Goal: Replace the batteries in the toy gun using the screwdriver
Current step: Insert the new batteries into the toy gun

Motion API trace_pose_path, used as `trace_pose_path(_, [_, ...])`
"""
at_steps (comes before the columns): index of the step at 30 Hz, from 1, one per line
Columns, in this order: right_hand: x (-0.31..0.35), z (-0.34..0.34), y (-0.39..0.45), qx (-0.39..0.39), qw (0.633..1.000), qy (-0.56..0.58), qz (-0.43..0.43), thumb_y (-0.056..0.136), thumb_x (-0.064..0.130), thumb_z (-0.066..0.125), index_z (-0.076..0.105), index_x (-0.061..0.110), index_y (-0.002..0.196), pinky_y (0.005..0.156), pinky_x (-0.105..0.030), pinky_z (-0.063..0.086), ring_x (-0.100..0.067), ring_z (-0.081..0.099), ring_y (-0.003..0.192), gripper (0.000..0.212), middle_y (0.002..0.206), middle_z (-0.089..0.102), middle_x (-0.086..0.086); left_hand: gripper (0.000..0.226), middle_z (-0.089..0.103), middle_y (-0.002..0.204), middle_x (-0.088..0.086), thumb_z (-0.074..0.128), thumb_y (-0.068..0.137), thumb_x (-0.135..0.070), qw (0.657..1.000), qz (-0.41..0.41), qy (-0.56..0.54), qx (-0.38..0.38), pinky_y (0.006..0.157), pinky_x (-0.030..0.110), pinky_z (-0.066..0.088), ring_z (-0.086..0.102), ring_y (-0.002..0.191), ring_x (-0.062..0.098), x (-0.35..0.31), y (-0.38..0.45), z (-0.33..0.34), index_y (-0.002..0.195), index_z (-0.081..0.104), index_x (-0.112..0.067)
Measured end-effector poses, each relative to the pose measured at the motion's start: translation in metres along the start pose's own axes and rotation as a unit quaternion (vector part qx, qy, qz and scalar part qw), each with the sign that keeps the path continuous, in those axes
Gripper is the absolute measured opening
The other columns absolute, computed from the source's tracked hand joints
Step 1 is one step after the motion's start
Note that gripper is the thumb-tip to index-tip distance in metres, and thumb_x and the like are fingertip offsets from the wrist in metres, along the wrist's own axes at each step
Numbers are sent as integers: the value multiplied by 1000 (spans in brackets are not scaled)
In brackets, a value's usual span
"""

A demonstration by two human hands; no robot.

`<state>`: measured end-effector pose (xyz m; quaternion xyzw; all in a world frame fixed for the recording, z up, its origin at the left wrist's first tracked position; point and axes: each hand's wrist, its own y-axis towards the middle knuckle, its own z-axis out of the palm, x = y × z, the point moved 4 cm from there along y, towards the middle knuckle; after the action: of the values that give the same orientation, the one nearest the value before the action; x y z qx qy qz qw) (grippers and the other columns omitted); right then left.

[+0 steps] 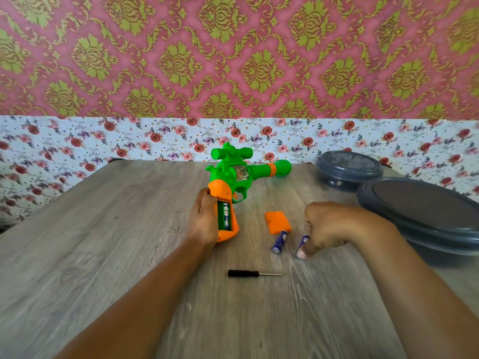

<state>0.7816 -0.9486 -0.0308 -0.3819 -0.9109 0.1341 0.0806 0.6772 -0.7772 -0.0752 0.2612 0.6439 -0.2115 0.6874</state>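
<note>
A green and orange toy gun [238, 174] lies on the wooden table [103, 242], barrel pointing right. My left hand [204, 218] grips its orange handle, whose battery compartment is uncovered with a blue battery [226, 216] inside. The orange compartment cover [277, 222] lies loose to the right. Just below it a blue battery [279, 242] rests on the table. My right hand [326, 226] pinches a second loose blue battery [303, 240] against the table. A small black-handled screwdriver [252, 273] lies nearer to me, tip pointing right.
Two dark grey round lidded containers stand at the right: a smaller one [347, 169] at the back, a larger one [425, 211] closer, just beyond my right forearm. A floral-papered wall [155, 141] runs behind the table's far edge.
</note>
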Motion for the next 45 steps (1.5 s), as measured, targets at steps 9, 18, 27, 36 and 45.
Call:
trace_pose_path(9, [8,-5,-9,-27,1000,3,-3,72,37,75,40,22,75,53,-23,34,-10,46,69,38,78,44,5,25,61,105,27,31,100,-26,1000,-10,-7,6,81,46,52,60,84,30,3,1,-2,86,52,-29])
trace_pose_path(18, [92,9,2,-270,914,115,-281,82,35,62,52,13,122,96,-33,40,-19,47,112,47,119,49,-5,71,69,80,8,15,89,-70,999,29,-22,7,80,38,52,67,79,20,8,8,-1,81,65,-21])
trace_pose_path(27, [97,28,10,-275,888,183,-320,88,19,56,57,10,109,83,-38,43,-21,51,96,23,104,53,-5,82,69,106,10,12,82,-72,999,30,-10,11,99,47,46,65,102,23,5,3,-1,115,62,-15])
trace_pose_path(36, [96,23,25,-338,857,301,-244,73,3,68,61,14,83,71,-27,41,-18,56,81,16,88,63,-5,72,66,108,17,13,93,-60,998,29,45,-19,92,45,49,63,100,29,8,3,-4,119,59,-12])
trace_pose_path(45, [88,13,44,-399,818,401,-100,67,18,75,48,22,56,59,-31,44,-15,53,60,30,57,53,10,51,62,100,8,25,91,-50,998,56,26,16,78,30,45,58,96,19,1,-6,5,104,58,-14])
